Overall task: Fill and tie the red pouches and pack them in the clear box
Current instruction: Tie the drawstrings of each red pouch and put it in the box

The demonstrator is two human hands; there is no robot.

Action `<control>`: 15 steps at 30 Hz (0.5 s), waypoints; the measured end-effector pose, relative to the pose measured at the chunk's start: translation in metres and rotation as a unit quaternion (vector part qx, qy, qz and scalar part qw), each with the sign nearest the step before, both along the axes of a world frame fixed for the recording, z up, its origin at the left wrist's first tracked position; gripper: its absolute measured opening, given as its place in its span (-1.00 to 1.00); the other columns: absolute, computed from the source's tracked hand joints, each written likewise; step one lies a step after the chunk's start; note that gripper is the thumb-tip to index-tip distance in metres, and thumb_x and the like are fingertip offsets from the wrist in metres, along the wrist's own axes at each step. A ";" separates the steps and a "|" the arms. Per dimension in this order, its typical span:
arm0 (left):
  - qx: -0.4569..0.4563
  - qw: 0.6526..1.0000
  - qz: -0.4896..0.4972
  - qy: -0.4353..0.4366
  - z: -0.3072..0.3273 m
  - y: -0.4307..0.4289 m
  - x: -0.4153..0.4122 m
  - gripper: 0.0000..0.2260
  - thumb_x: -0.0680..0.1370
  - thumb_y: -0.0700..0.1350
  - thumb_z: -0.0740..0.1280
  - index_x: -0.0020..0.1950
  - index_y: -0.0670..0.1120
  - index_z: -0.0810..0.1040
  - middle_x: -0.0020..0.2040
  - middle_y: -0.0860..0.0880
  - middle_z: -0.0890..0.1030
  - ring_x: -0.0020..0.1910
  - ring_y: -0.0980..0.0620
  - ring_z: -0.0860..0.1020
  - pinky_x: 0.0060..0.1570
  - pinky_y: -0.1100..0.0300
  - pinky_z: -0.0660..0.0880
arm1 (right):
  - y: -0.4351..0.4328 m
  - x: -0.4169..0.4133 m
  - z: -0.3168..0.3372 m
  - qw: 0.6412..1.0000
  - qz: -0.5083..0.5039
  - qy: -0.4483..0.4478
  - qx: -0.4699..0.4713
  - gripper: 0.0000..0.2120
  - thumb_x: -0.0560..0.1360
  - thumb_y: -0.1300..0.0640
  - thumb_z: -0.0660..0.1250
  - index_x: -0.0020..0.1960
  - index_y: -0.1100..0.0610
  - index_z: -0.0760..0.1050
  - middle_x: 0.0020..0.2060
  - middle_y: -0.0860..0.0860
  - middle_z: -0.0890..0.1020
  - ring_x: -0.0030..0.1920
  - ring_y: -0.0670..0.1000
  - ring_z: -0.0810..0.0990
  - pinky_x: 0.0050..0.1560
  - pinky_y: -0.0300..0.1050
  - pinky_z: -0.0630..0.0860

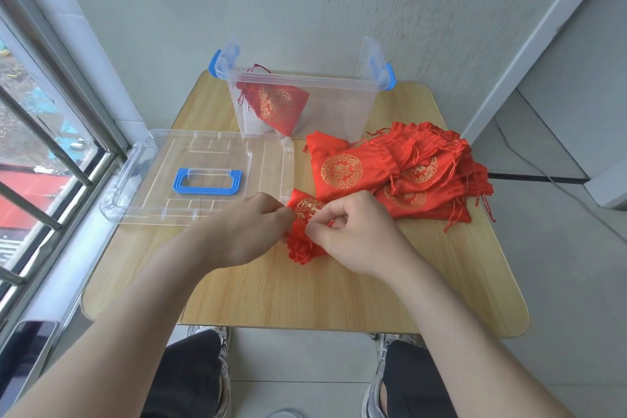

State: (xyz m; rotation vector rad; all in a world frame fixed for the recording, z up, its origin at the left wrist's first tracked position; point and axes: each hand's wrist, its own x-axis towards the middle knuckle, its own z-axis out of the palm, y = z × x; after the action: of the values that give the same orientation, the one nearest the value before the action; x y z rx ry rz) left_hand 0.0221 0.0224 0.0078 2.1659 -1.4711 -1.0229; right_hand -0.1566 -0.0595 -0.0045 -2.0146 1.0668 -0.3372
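At table centre, left hand (252, 227) and right hand (353, 231) pinching red pouch (305, 210)

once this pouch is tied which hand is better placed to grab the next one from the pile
Right. Both hands pinch the red gold-printed fabric pouch, but the heap of red drawstring pouches lies just beyond the right hand; the left hand would cross over.

- light: bright, even daylight from the window (40, 132) at left.
- shadows: soft and faint on the table (305, 299).
- distortion: wide-angle bowing of straight lines toward the edges.
- focus: mildly soft overall; wall (339, 10) streaked, possibly motion blur.
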 end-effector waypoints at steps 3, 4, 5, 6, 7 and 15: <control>0.002 0.998 -0.044 -0.043 -0.002 0.000 -0.001 -0.46 0.68 0.22 0.25 -0.28 -0.20 0.43 -0.43 0.03 0.34 -0.47 0.09 0.30 -0.33 0.13 0.31 | 0.000 -0.002 -0.003 1.000 0.012 0.001 0.000 -0.87 0.54 0.10 0.48 -0.16 0.03 0.76 -0.63 -0.21 0.45 -0.53 -0.18 0.44 -0.45 -0.41 0.28; 0.005 0.996 -0.062 -0.060 -0.004 0.000 0.000 -0.45 0.66 0.25 0.28 -0.29 -0.18 0.49 -0.45 0.06 0.34 -0.50 0.12 0.29 -0.36 0.19 0.29 | 0.000 -0.003 -0.005 1.000 0.012 0.004 0.003 -0.87 0.54 0.10 0.48 -0.16 0.02 0.76 -0.61 -0.23 0.46 -0.52 -0.19 0.45 -0.45 -0.42 0.29; 0.008 0.994 -0.074 -0.076 -0.006 0.000 0.003 -0.48 0.63 0.28 0.31 -0.27 -0.14 0.58 -0.46 0.09 0.37 -0.51 0.13 0.33 -0.37 0.24 0.30 | 0.000 -0.004 -0.007 1.000 0.009 0.010 0.007 -0.88 0.54 0.08 0.47 -0.15 0.00 0.76 -0.60 -0.24 0.47 -0.50 -0.21 0.46 -0.44 -0.42 0.30; 0.009 0.993 -0.082 -0.085 -0.009 0.000 0.005 -0.53 0.61 0.30 0.33 -0.23 -0.06 0.65 -0.44 0.11 0.42 -0.50 0.15 0.37 -0.37 0.26 0.30 | 0.000 -0.005 -0.009 1.000 0.006 0.018 0.012 -0.88 0.54 0.06 0.47 -0.14 -0.01 0.76 -0.58 -0.25 0.48 -0.49 -0.22 0.47 -0.43 -0.42 0.30; 0.008 0.992 -0.086 -0.087 -0.011 0.000 0.007 -0.58 0.60 0.31 0.34 -0.20 -0.01 0.69 -0.42 0.11 0.46 -0.49 0.17 0.40 -0.36 0.26 0.32 | 0.001 -0.005 -0.010 1.000 0.004 0.027 0.014 -0.88 0.54 0.05 0.46 -0.14 -0.02 0.75 -0.58 -0.24 0.49 -0.49 -0.22 0.47 -0.43 -0.41 0.29; 0.007 0.989 -0.075 -0.126 -0.015 0.000 0.005 -0.65 0.62 0.19 0.40 -0.27 0.02 0.59 -0.33 0.05 0.52 -0.37 0.09 0.46 -0.34 0.20 0.36 | 0.010 -0.006 -0.017 0.996 -0.017 0.081 -0.024 -0.92 0.44 -0.06 0.51 -0.20 -0.10 0.72 -0.48 -0.17 0.54 -0.36 -0.12 0.56 -0.31 -0.19 0.48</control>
State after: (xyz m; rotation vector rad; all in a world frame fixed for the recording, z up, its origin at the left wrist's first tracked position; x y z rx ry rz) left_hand 0.0271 0.0229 -0.0069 2.2900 -1.7683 -0.8298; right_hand -0.1626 -0.0496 -0.0218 -2.0971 1.2036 -0.2205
